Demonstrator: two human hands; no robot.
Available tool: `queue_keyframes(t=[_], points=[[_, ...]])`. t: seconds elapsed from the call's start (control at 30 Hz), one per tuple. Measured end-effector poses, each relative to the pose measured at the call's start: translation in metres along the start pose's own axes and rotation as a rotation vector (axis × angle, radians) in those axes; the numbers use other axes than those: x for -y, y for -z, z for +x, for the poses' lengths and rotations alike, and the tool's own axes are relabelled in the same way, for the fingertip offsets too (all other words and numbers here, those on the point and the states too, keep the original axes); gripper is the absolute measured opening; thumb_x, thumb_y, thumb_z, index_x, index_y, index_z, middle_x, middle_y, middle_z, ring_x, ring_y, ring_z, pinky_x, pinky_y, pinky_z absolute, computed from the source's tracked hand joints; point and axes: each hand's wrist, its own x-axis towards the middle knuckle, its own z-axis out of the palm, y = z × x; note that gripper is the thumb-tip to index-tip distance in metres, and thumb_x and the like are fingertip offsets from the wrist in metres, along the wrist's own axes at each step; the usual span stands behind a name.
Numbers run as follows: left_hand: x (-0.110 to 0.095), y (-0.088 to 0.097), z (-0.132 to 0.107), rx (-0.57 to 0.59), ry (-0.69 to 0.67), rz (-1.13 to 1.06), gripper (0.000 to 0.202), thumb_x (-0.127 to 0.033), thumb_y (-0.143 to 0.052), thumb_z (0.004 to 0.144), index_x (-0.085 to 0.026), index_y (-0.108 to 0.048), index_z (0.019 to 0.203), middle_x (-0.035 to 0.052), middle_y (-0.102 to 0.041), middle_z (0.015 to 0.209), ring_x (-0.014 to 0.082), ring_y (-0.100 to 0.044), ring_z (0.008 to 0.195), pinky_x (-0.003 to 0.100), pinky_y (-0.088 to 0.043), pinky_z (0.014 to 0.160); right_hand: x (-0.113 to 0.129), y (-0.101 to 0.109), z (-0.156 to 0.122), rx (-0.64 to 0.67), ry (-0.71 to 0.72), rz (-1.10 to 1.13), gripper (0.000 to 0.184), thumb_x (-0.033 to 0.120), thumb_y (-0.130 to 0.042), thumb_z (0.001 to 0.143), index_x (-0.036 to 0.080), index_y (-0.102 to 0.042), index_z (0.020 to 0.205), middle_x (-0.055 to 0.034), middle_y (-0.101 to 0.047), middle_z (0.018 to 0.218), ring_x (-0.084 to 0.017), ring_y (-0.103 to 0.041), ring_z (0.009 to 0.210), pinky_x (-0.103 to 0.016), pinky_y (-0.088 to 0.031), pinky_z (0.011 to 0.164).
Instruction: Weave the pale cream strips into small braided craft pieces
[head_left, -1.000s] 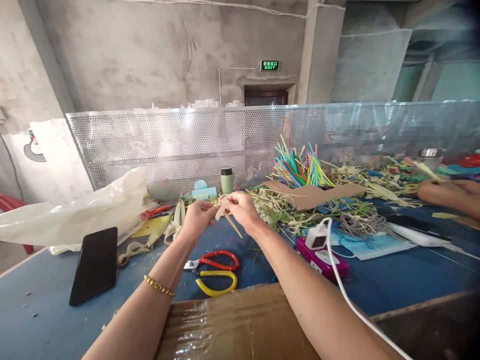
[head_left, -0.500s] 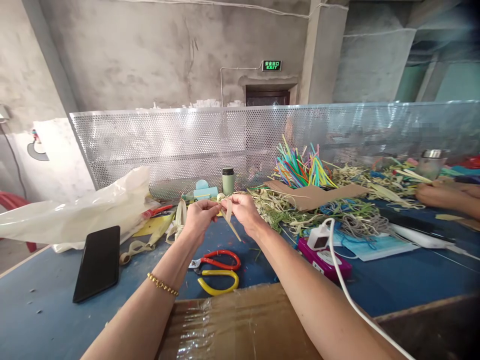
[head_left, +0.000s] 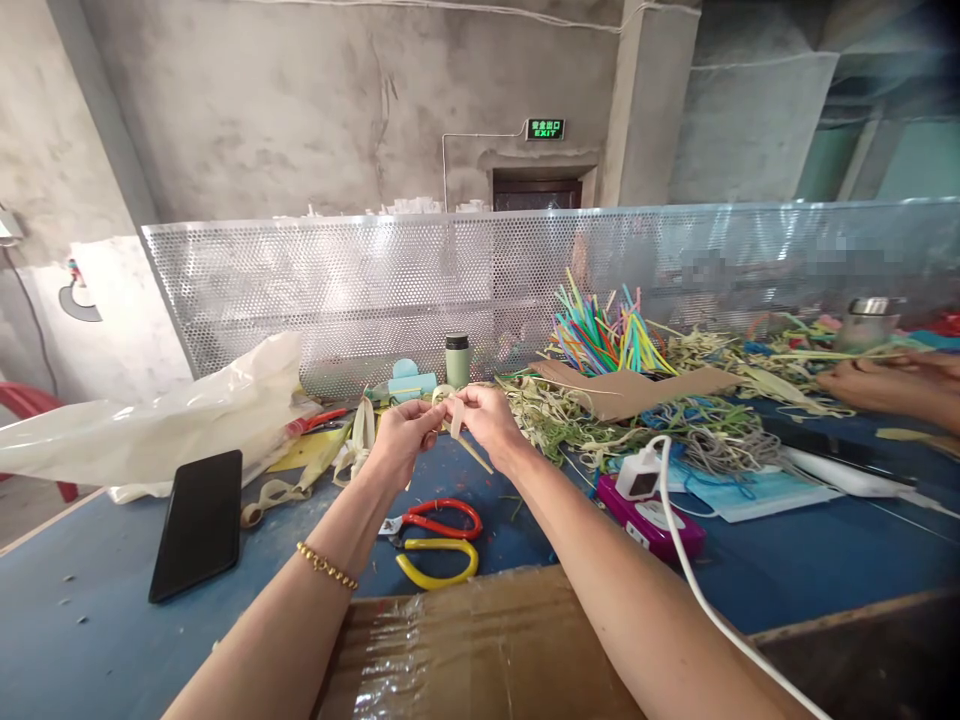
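Note:
My left hand (head_left: pixel 405 432) and my right hand (head_left: pixel 487 418) meet over the middle of the table, fingertips almost touching. Both are closed in a pinch on a narrow pale strip of dried husk (head_left: pixel 475 455), whose loose end slants down to the right below my right fingers. A small pale curled piece (head_left: pixel 441 394) shows above the fingertips; the exact grip is hidden by the fingers. Nearer to me lies a pair of scissors with one red and one yellow handle (head_left: pixel 439 545). Strips of husk (head_left: pixel 363 428) lie left of my left hand.
A cardboard box (head_left: pixel 487 650) is in front of me. Left are a black phone (head_left: pixel 196 525) and plastic sheeting (head_left: pixel 165 425). Right are a purple power strip (head_left: pixel 652 515), white cable, husk pile (head_left: pixel 555 420) and coloured stems (head_left: pixel 607 335). A co-worker's hands (head_left: pixel 892 385) are far right.
The strip's loose end has swung slightly to the right and up as my fingers shifted on it. At the far right the co-worker's hands have moved a little.

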Motion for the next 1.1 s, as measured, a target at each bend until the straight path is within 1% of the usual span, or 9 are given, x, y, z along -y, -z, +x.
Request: queue_keyframes(t=[0.13, 0.27, 0.4, 0.6, 0.7, 0.83, 1.0, 1.03, 1.1], points=[[-0.001, 0.0, 0.001, -0.011, 0.024, 0.013, 0.028, -0.031, -0.082, 0.058, -0.012, -0.06, 0.059, -0.0005, -0.055, 0.055, 0.0043, -0.041, 0.042, 0.021, -0.023, 0.042, -0.004, 0.001, 0.002, 0.009, 0.057, -0.069, 0.013, 0.029, -0.063, 0.066, 0.016, -0.06, 0.065, 0.0004, -0.061, 0.057, -0.012, -0.052, 0.053, -0.023, -0.038, 0.05], [-0.004, -0.002, -0.001, -0.021, 0.019, 0.059, 0.032, -0.033, -0.081, 0.06, -0.013, -0.057, 0.054, -0.0017, -0.05, 0.051, 0.0044, -0.038, 0.042, 0.021, -0.022, 0.042, -0.009, 0.002, 0.005, 0.001, 0.108, -0.166, 0.015, 0.03, -0.059, 0.068, 0.016, -0.061, 0.063, 0.0001, -0.06, 0.057, -0.013, -0.051, 0.053, -0.024, -0.037, 0.05], [-0.005, -0.004, -0.004, -0.023, -0.001, 0.093, 0.032, -0.034, -0.08, 0.061, -0.012, -0.057, 0.053, -0.0023, -0.047, 0.048, 0.0046, -0.036, 0.043, 0.022, -0.021, 0.043, -0.013, 0.003, 0.007, -0.057, 0.107, -0.194, 0.01, 0.027, -0.059, 0.064, 0.017, -0.061, 0.063, -0.0006, -0.061, 0.059, -0.014, -0.054, 0.057, -0.024, -0.04, 0.053], [-0.002, -0.005, -0.005, -0.022, -0.033, 0.127, 0.03, -0.032, -0.078, 0.063, -0.013, -0.057, 0.051, -0.0027, -0.046, 0.046, 0.0055, -0.035, 0.044, 0.022, -0.021, 0.045, -0.015, 0.004, 0.01, -0.065, 0.078, -0.202, 0.01, 0.026, -0.058, 0.064, 0.017, -0.061, 0.064, -0.0009, -0.061, 0.058, -0.014, -0.054, 0.056, -0.024, -0.04, 0.052], [-0.002, -0.002, -0.004, 0.042, -0.015, 0.111, 0.026, -0.03, -0.077, 0.063, -0.012, -0.061, 0.054, -0.0011, -0.05, 0.05, 0.006, -0.038, 0.046, 0.022, -0.024, 0.046, -0.014, 0.005, 0.01, -0.043, 0.052, -0.187, 0.012, 0.028, -0.06, 0.065, 0.017, -0.059, 0.062, -0.0005, -0.06, 0.057, -0.013, -0.052, 0.054, -0.024, -0.038, 0.05], [-0.006, 0.005, -0.001, 0.154, 0.064, 0.005, 0.018, -0.024, -0.078, 0.06, -0.009, -0.069, 0.065, 0.0053, -0.062, 0.063, 0.0073, -0.046, 0.05, 0.023, -0.032, 0.049, -0.006, 0.008, 0.005, -0.006, 0.021, -0.148, 0.015, 0.031, -0.062, 0.067, 0.016, -0.059, 0.064, 0.0002, -0.061, 0.059, -0.012, -0.051, 0.053, -0.024, -0.038, 0.051], [-0.007, 0.014, 0.002, 0.159, 0.089, -0.017, 0.019, -0.022, -0.08, 0.059, -0.008, -0.069, 0.065, 0.0046, -0.062, 0.063, 0.0066, -0.047, 0.048, 0.022, -0.033, 0.047, 0.006, 0.017, 0.003, 0.08, 0.002, -0.082, 0.017, 0.031, -0.065, 0.069, 0.015, -0.061, 0.065, -0.001, -0.062, 0.062, -0.012, -0.056, 0.057, -0.023, -0.04, 0.053], [-0.007, 0.015, 0.003, 0.152, 0.094, -0.005, 0.019, -0.023, -0.08, 0.06, -0.009, -0.069, 0.065, 0.004, -0.061, 0.062, 0.0065, -0.047, 0.048, 0.022, -0.033, 0.047, 0.007, 0.02, 0.005, 0.062, -0.013, -0.068, 0.015, 0.029, -0.065, 0.068, 0.015, -0.063, 0.067, -0.0023, -0.064, 0.065, -0.013, -0.058, 0.059, -0.023, -0.04, 0.054], [-0.005, 0.018, 0.004, 0.139, 0.109, 0.027, 0.02, -0.024, -0.081, 0.06, -0.009, -0.068, 0.064, 0.0036, -0.06, 0.061, 0.0065, -0.047, 0.047, 0.022, -0.032, 0.046, 0.006, 0.024, 0.01, -0.058, -0.051, -0.053, 0.012, 0.022, -0.062, 0.066, 0.014, -0.066, 0.075, -0.0043, -0.067, 0.071, -0.015, -0.061, 0.064, -0.024, -0.041, 0.055]])
